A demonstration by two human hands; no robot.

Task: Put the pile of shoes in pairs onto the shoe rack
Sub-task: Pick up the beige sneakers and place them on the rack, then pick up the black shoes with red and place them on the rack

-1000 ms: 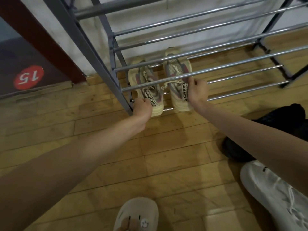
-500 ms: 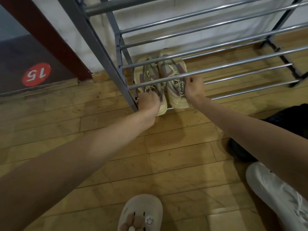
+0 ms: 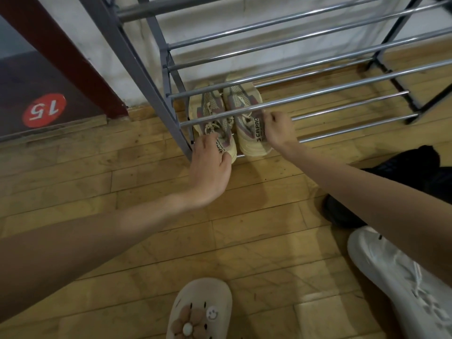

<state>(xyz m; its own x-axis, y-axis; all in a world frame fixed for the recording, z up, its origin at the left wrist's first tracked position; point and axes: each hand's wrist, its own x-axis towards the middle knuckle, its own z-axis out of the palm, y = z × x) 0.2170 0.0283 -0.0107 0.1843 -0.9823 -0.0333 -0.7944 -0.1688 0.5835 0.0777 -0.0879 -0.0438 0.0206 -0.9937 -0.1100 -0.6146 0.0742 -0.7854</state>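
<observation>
Nearest the camera, at the bottom centre of the frame, a beige clog (image 3: 199, 311) with a flower charm lay on the wooden floor (image 3: 146, 253). A white sneaker (image 3: 401, 277) lay at the lower right, and a black shoe (image 3: 342, 211) sat just beyond it, partly hidden by the right forearm. These unplaced shoes lay on the right-hand side, nearer the right arm.

Both arms extended away from the camera toward the shoe rack (image 3: 293, 101). The left hand (image 3: 210, 167) gripped the heel of the left cream sneaker (image 3: 212, 118), fingers curled over the collar. The right hand (image 3: 277, 129) pinched the heel side of the right cream sneaker (image 3: 247, 123).

The pair stood side by side and touching on the lowest tier — at the rack's left end, beside the grey upright. Each shoe's long axis ran front to back, across the rails, toes toward the wall and heels toward the hands. The heels overhung the front rail slightly, so any further seating would probably be a push straight away from the camera.
</observation>
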